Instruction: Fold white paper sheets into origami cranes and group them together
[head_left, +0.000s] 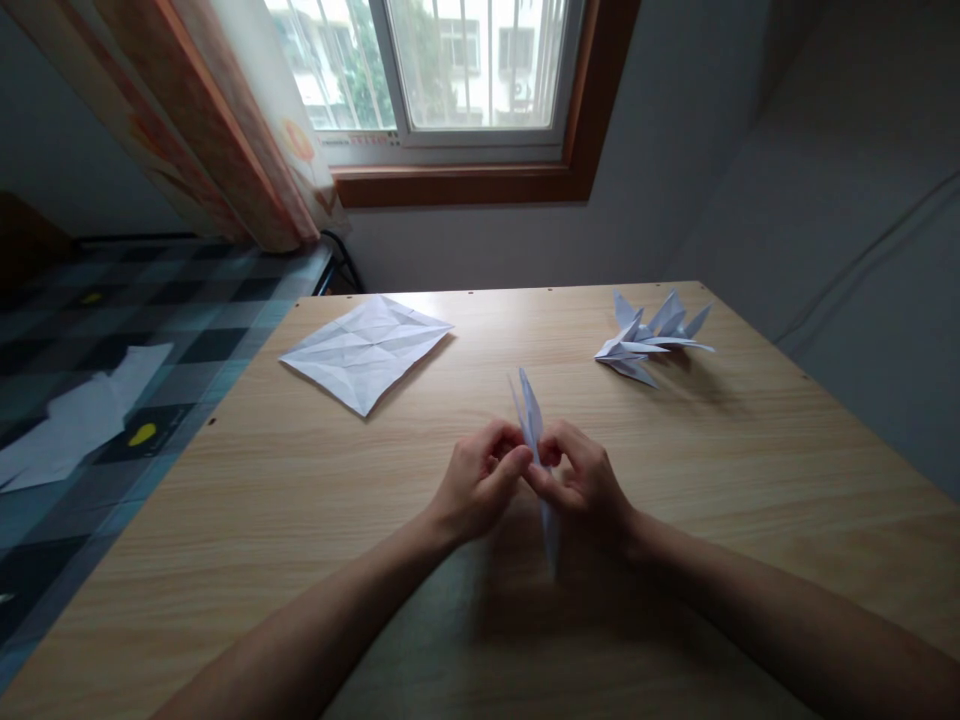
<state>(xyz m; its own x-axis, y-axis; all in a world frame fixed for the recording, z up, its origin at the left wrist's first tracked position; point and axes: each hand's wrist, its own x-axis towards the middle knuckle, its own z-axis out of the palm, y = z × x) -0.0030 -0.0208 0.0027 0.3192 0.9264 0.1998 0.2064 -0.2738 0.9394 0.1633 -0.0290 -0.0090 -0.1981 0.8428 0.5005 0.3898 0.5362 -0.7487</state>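
Both my hands meet at the middle of the wooden table, pinching a narrow folded piece of white paper between them. My left hand grips its left side with thumb and curled fingers. My right hand pinches its right side. The paper's pointed tips stick up beyond my fingers, and another thin point runs down towards me below my hands.
A creased, unfolded white paper square lies at the table's far left. Folded white paper figures sit at the far right. A bed with a checked cover and loose white sheets stands left of the table. A window and curtain are behind.
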